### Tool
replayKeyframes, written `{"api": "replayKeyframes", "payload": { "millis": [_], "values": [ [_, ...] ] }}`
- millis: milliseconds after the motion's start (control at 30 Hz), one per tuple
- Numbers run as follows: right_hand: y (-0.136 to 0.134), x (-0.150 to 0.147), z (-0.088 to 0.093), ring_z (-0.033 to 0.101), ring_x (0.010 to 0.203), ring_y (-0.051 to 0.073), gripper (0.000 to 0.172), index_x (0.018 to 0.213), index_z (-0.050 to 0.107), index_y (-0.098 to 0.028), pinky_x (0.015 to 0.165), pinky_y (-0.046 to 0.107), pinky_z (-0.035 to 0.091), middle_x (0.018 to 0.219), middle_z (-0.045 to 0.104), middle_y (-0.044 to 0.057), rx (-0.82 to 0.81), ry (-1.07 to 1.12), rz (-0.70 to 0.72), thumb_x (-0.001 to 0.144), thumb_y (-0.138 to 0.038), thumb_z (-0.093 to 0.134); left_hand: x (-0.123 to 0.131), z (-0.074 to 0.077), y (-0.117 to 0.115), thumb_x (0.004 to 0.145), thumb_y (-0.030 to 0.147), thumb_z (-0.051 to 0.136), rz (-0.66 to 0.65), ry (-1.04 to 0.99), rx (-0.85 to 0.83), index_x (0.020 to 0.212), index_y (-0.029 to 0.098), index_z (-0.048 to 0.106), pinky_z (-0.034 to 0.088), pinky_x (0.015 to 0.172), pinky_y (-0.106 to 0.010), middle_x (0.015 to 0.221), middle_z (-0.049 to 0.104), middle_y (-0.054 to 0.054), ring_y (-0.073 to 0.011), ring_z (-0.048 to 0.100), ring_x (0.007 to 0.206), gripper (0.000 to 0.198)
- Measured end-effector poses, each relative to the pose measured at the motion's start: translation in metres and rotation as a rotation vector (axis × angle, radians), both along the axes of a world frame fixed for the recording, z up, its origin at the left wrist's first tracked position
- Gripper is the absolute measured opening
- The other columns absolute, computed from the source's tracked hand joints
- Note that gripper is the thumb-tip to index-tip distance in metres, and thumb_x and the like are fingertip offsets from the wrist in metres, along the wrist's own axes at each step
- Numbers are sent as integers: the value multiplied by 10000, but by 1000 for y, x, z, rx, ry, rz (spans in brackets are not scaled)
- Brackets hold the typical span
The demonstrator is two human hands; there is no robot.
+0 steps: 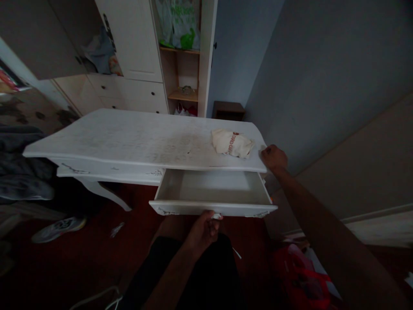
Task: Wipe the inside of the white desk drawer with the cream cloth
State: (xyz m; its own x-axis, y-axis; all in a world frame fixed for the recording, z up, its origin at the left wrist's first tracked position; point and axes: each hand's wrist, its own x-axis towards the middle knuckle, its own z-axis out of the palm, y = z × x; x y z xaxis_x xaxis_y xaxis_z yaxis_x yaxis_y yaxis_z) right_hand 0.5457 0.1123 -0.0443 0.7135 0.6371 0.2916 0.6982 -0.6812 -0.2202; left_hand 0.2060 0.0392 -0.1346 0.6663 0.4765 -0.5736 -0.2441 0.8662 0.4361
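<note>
A white desk (129, 133) with smudged grey marks on its top stands in front of me. Its right-hand drawer (209, 185) is pulled out, and the inside that shows is bare. My left hand (206, 230) is closed around the pale drawer handle (217, 216) at the middle of the drawer front. At the desk's right end, my right hand (275, 158) has its fingers curled over the edge of the top. Close to that hand, a crumpled cream cloth bag (232, 143) with red lettering lies on the desk.
Behind the desk is a white wardrobe (135, 43) with open shelves holding plastic bags (180, 26). A grey wall (338, 86) runs along the right. Red bags (300, 275) lie on the floor at lower right, a shoe (60, 229) at left.
</note>
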Motion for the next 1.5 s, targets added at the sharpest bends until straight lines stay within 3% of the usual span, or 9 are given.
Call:
{"api": "replayKeyframes", "payload": {
  "millis": [200,367,567,700,1067,1267,1500],
  "values": [
    [-1,0,0,649,897,273,294,1023,658,-146,748,347,458,998,696,162,16,15,1,858,-308,478,-10,-7,-35,740,354,656,14,99,-92,774,93,679,279,397,-181,557,558,-11,-57,439,409,264],
    [-1,0,-1,650,893,274,287,1021,657,-149,743,342,457,998,696,162,18,-3,6,864,-309,477,-21,-18,-55,604,425,759,72,110,-65,791,85,663,288,399,-178,577,580,-14,-70,475,437,399],
    [-1,-1,1,651,921,290,282,1024,658,-148,752,355,464,1009,693,163,19,28,-10,858,-303,489,-30,-60,-84,598,544,751,57,123,16,824,97,674,266,381,-197,608,594,-35,-87,467,439,507],
    [-1,0,-1,653,926,285,278,1019,659,-142,771,360,471,995,691,164,33,18,-5,855,-292,491,-36,-86,-97,663,553,721,15,91,69,885,104,688,322,413,-227,660,615,-58,-106,492,468,503],
    [-2,4,-5,647,895,275,295,1019,667,-148,727,336,448,983,696,156,38,-14,11,842,-307,492,-30,-128,-105,612,598,700,18,104,128,768,124,645,353,421,-272,608,594,-67,-131,476,416,502],
    [-2,2,-4,652,903,290,295,1016,668,-158,714,342,451,988,699,153,16,-3,-14,850,-316,483,-28,-133,-104,578,616,710,12,100,162,751,125,649,346,399,-273,577,582,-72,-139,472,398,524],
    [-3,4,-7,655,813,246,273,969,685,-162,715,323,454,914,709,137,57,-33,87,837,-307,494,-28,-120,-101,561,622,730,40,70,228,741,136,676,354,404,-283,563,570,-78,-141,456,409,522]
  ]
}}
